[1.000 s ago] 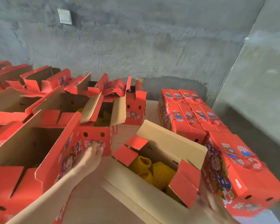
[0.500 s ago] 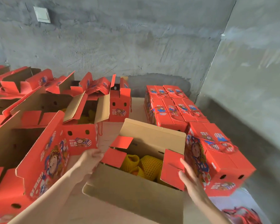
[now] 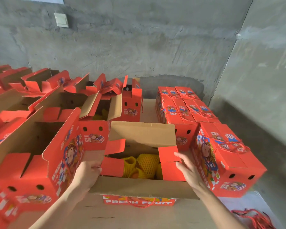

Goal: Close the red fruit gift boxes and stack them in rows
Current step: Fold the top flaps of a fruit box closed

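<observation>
Concrete walls (image 3: 139, 47) back the surface (image 3: 139, 217). Head view: since a second ago my left hand (image 3: 87, 172) has left the neighbouring box and now grips the left end flap (image 3: 112, 167) of the open box (image 3: 139, 185). My right hand (image 3: 186, 169), fingers straight, presses the right flap (image 3: 168, 152), so closing begins. Closed boxes (image 3: 185, 106) stand right; unclosed boxes (image 3: 40, 146) crowd the left.

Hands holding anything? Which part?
Left hand grips the open box at its left end edge; right hand only touches the right end flap with straight fingers.
</observation>
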`<state>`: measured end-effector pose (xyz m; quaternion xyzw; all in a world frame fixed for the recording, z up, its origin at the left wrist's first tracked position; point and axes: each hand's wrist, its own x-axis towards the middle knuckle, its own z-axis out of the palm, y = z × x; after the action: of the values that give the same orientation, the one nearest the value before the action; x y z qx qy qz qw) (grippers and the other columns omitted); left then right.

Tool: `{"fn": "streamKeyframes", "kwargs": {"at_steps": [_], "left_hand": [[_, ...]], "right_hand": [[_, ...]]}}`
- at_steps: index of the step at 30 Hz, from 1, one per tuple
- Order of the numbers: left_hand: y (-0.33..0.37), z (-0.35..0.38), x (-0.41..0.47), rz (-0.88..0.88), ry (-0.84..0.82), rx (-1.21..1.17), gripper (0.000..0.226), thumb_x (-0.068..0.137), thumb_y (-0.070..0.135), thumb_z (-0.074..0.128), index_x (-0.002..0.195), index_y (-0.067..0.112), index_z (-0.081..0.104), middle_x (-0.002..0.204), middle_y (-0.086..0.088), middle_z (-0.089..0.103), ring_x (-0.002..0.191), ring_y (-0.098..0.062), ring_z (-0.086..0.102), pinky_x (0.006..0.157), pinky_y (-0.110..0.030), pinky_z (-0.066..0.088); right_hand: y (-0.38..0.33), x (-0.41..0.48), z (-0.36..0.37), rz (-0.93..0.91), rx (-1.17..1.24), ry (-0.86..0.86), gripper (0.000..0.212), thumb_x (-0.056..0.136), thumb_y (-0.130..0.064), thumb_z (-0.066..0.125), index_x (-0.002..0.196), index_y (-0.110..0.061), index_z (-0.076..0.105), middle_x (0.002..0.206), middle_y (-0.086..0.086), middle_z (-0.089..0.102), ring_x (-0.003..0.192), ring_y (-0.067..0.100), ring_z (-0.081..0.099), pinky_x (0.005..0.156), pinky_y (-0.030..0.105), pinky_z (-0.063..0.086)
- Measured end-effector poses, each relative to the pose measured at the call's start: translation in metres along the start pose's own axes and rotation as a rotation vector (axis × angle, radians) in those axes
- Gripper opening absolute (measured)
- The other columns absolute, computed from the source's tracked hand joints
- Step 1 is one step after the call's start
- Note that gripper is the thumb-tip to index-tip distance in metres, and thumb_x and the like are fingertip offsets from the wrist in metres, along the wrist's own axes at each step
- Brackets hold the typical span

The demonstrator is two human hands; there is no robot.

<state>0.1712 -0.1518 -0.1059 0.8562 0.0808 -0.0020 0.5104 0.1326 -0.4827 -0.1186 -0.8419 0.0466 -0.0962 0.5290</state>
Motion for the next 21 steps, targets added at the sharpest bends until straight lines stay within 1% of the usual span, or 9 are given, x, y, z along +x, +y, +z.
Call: {"fn": "streamKeyframes", "kwargs": {"at_steps": [3,5,7,10,13,16,18,20,21], "left_hand": [[-0.013,-0.007,-0.011,-0.047,0.072,-0.013,0.025,0.084,-0.006,0.059,0.08,0.015,0.074,0.075,0.004,0.063,0.065,-0.004,0.053,0.055,-0.017,0.037],[-0.019,-0.013,-0.012,-0.103,0.088,-0.087,0.019,0.084,-0.005,0.061,0.099,0.002,0.071,0.085,-0.003,0.065,0.066,-0.008,0.054,0.055,-0.02,0.038],[-0.019,-0.016,-0.014,-0.121,0.072,-0.162,0.023,0.087,0.0,0.06,0.108,0.002,0.068,0.084,-0.002,0.065,0.067,-0.013,0.056,0.053,-0.022,0.04],[-0.011,-0.017,-0.014,-0.076,0.06,-0.13,0.028,0.092,0.009,0.057,0.119,0.007,0.063,0.084,0.0,0.064,0.067,-0.013,0.057,0.049,-0.02,0.043],[-0.011,-0.018,-0.01,-0.028,0.022,-0.101,0.038,0.094,0.013,0.055,0.132,0.013,0.053,0.087,-0.003,0.064,0.063,-0.014,0.058,0.038,-0.019,0.044],[-0.01,-0.02,-0.007,0.03,-0.028,-0.045,0.045,0.094,0.014,0.054,0.137,0.026,0.046,0.103,-0.005,0.064,0.066,-0.023,0.065,0.041,-0.028,0.05],[-0.011,-0.021,-0.001,0.082,-0.053,0.023,0.049,0.095,0.011,0.053,0.137,0.032,0.043,0.108,-0.002,0.063,0.057,-0.007,0.062,0.04,-0.021,0.049],[-0.011,-0.021,0.007,0.124,-0.087,0.123,0.051,0.096,0.009,0.051,0.14,0.032,0.04,0.123,-0.002,0.06,0.065,0.001,0.059,0.046,-0.012,0.049],[-0.011,-0.021,0.011,0.139,-0.108,0.18,0.05,0.096,0.01,0.05,0.14,0.032,0.041,0.126,-0.003,0.059,0.065,-0.002,0.059,0.047,-0.012,0.049]], "right_hand": [[-0.005,-0.005,0.007,-0.035,-0.036,-0.044,0.029,0.097,-0.005,0.048,0.123,-0.014,0.058,0.123,-0.009,0.056,0.117,0.006,0.049,0.085,-0.003,0.03],[-0.007,-0.008,0.009,-0.077,-0.073,-0.053,0.03,0.098,-0.005,0.044,0.124,-0.009,0.058,0.118,-0.008,0.058,0.117,0.015,0.052,0.085,-0.002,0.031],[-0.007,-0.01,0.006,-0.135,-0.12,-0.048,0.03,0.099,-0.004,0.041,0.123,-0.006,0.059,0.13,-0.004,0.054,0.127,0.014,0.047,0.092,-0.001,0.028],[-0.002,-0.012,-0.002,-0.234,-0.186,-0.127,0.031,0.098,-0.001,0.04,0.124,-0.004,0.058,0.145,-0.007,0.035,0.136,0.004,0.032,0.107,0.008,0.024],[0.001,-0.013,-0.013,-0.214,-0.224,-0.241,0.042,0.098,0.002,0.04,0.132,-0.021,0.048,0.144,-0.017,0.033,0.138,-0.001,0.028,0.112,0.014,0.022],[0.006,-0.014,-0.027,-0.18,-0.316,-0.39,0.07,0.091,0.013,0.035,0.138,-0.038,0.031,0.148,-0.028,0.021,0.137,-0.013,0.014,0.116,0.013,0.009],[0.007,-0.013,-0.036,-0.171,-0.429,-0.505,0.086,0.083,0.014,0.039,0.142,-0.046,0.02,0.15,-0.035,0.007,0.137,-0.017,0.003,0.113,0.009,0.004],[0.002,-0.011,-0.042,-0.179,-0.52,-0.585,0.093,0.08,0.007,0.049,0.145,-0.048,0.011,0.148,-0.041,-0.003,0.134,-0.021,-0.002,0.11,0.006,0.013],[-0.002,-0.01,-0.044,-0.174,-0.537,-0.603,0.093,0.08,0.002,0.054,0.145,-0.049,0.011,0.147,-0.042,-0.003,0.133,-0.022,-0.001,0.106,0.003,0.018]]}}
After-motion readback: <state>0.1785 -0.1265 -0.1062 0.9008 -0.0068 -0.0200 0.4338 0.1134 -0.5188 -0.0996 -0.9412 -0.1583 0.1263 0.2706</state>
